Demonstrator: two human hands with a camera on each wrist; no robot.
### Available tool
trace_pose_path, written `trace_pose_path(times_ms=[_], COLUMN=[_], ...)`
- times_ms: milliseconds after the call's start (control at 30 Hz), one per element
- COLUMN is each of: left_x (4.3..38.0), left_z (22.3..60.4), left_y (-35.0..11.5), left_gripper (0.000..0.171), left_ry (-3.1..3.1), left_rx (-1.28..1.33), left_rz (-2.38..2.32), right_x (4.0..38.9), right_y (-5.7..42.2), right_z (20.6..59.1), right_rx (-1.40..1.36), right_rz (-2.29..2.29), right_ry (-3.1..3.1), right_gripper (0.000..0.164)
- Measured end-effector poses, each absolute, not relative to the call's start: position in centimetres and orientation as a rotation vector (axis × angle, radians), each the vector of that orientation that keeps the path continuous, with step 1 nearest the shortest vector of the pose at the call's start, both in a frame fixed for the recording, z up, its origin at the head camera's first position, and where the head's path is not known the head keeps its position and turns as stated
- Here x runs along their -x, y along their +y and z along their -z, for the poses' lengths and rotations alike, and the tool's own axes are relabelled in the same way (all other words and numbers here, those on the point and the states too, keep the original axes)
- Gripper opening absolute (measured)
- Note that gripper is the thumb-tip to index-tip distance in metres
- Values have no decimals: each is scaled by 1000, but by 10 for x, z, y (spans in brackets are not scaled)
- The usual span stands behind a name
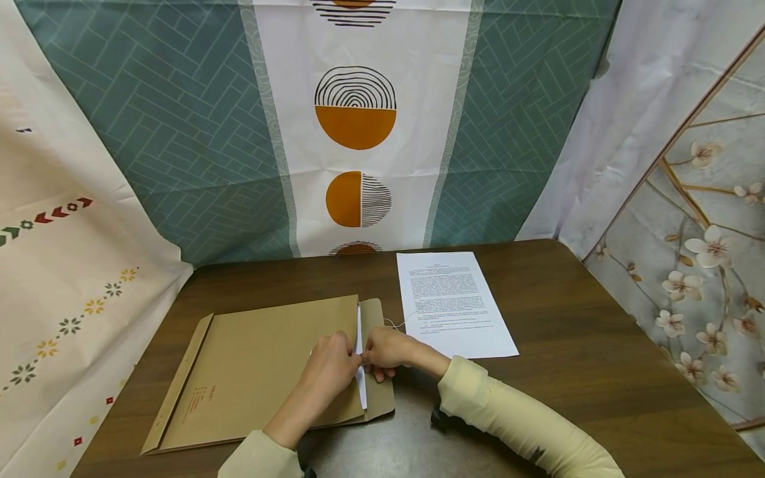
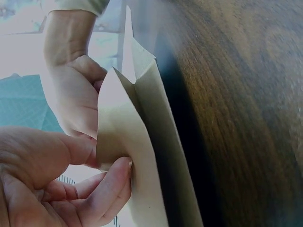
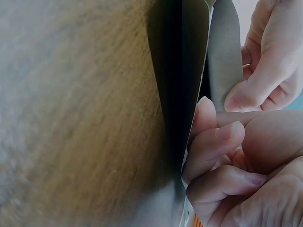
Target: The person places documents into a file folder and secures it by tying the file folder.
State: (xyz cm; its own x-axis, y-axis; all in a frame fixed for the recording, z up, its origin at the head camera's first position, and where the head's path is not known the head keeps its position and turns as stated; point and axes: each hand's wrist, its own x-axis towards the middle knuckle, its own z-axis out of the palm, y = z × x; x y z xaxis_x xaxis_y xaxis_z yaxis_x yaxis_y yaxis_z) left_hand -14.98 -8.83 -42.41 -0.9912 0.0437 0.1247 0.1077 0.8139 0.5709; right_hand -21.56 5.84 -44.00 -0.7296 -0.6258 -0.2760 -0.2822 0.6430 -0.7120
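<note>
A large brown paper envelope (image 1: pixel 257 365) lies on the table with its open end to the right and its flap (image 1: pixel 380 403) spread outward. The edge of some white paper (image 1: pixel 362 388) shows inside the mouth. My left hand (image 1: pixel 331 362) pinches the envelope's upper panel at the opening, thumb on one face and fingers on the other, as the left wrist view shows. Close beside it, my right hand (image 1: pixel 385 348) has its fingers curled at the flap and mouth. In the right wrist view those fingertips (image 3: pixel 229 130) bend against the flap's edge.
A printed sheet (image 1: pixel 451 302) lies on the dark wooden table (image 1: pixel 568 345) behind my right forearm. Thin white string (image 1: pixel 394 324) trails from the flap toward it. Patterned cloths (image 1: pixel 209 133) hang behind and at both sides of the table.
</note>
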Motion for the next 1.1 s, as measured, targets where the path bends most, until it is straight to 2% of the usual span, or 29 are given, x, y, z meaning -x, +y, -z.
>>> trace_pose_path(times_ms=[200, 500, 800, 1100], left_x=[150, 153, 155, 157], left_z=[426, 434, 440, 441], left_y=[-89, -89, -91, -88], left_gripper=[36, 39, 49, 41], left_ry=[-2904, -2878, -2916, -2943], left_rx=[129, 152, 189, 167], left_rz=[946, 914, 943, 867], right_x=[216, 212, 211, 230], right_y=[62, 73, 91, 133], right_z=[441, 430, 424, 423], right_rx=[733, 836, 805, 780], right_rz=[963, 992, 1164, 1193], right_ry=[2317, 2323, 2307, 2306], right_gripper=[37, 30, 15, 3])
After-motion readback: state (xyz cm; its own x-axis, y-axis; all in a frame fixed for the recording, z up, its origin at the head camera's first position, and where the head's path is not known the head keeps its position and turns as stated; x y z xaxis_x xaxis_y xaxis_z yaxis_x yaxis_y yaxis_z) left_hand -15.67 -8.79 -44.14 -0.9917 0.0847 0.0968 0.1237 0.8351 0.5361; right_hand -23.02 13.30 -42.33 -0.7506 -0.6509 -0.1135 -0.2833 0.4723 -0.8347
